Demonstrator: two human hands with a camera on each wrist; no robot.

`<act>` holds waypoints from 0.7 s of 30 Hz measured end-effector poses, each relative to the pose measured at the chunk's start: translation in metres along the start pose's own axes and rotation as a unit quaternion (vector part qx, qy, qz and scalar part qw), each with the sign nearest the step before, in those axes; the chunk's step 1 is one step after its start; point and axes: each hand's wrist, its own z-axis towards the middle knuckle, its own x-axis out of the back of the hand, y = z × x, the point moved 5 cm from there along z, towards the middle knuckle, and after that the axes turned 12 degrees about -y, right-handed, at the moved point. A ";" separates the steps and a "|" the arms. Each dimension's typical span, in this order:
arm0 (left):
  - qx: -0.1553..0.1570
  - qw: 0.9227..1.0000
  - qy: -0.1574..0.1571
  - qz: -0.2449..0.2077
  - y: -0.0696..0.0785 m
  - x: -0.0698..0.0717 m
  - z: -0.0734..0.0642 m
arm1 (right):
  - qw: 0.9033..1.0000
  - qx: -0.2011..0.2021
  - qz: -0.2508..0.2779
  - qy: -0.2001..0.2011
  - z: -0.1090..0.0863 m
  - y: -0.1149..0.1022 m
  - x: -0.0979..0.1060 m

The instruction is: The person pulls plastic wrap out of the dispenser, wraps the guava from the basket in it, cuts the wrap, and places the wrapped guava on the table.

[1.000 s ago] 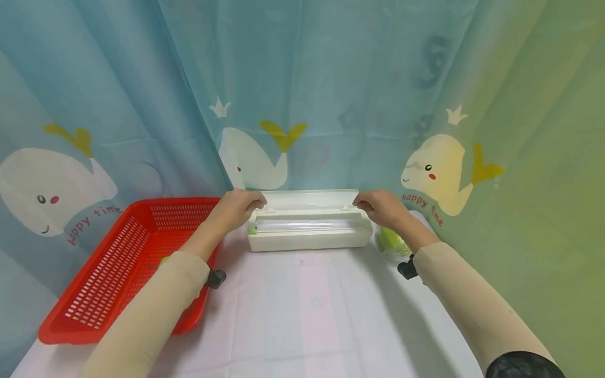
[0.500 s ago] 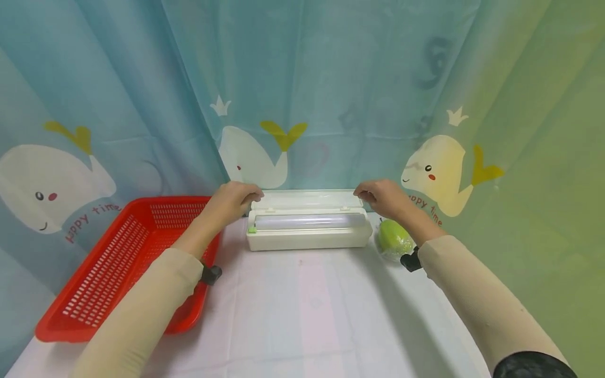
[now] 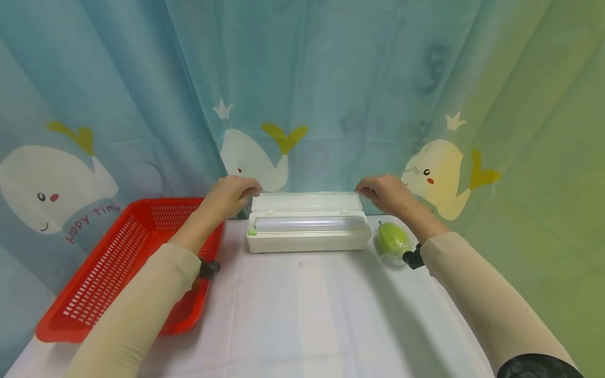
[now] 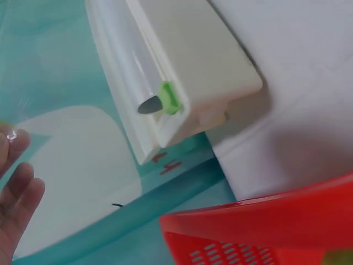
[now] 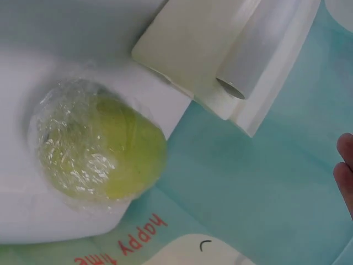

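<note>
A white cling film dispenser box [image 3: 309,242] stands at the back of the table with its lid [image 3: 307,202] raised. Inside lies a roll of clear film [image 3: 309,224]; a small green slide cutter [image 4: 170,98] sits at its left end. At the lid's upper left corner, my left hand [image 3: 231,197] pinches the cling film's edge, a glint of which shows between thumb and finger in the left wrist view. Level with it, my right hand [image 3: 386,195] pinches the film at the right corner. A film-wrapped green fruit [image 3: 393,239] with a stem rests right of the box.
A red perforated basket [image 3: 118,262] stands on the left under my left forearm, with something yellowish green inside at its edge in the left wrist view. Behind the white-covered table [image 3: 283,315] hangs a blue-green whale-print curtain [image 3: 331,94].
Both hands have risen from in front of the lid to its upper corners, drawing the film up. The green fruit, partly hidden before by my right hand, now shows fully.
</note>
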 end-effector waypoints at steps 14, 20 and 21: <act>0.002 1.000 0.023 0.011 0.001 0.017 0.002 | 1.000 0.006 -0.018 0.007 0.002 -0.009 0.024; -0.008 0.999 0.029 0.025 0.004 0.028 0.002 | 0.999 0.006 -0.022 0.028 0.002 -0.010 0.036; -0.009 0.999 0.030 0.027 0.005 0.030 0.002 | 0.999 0.006 -0.023 0.032 0.003 -0.011 0.037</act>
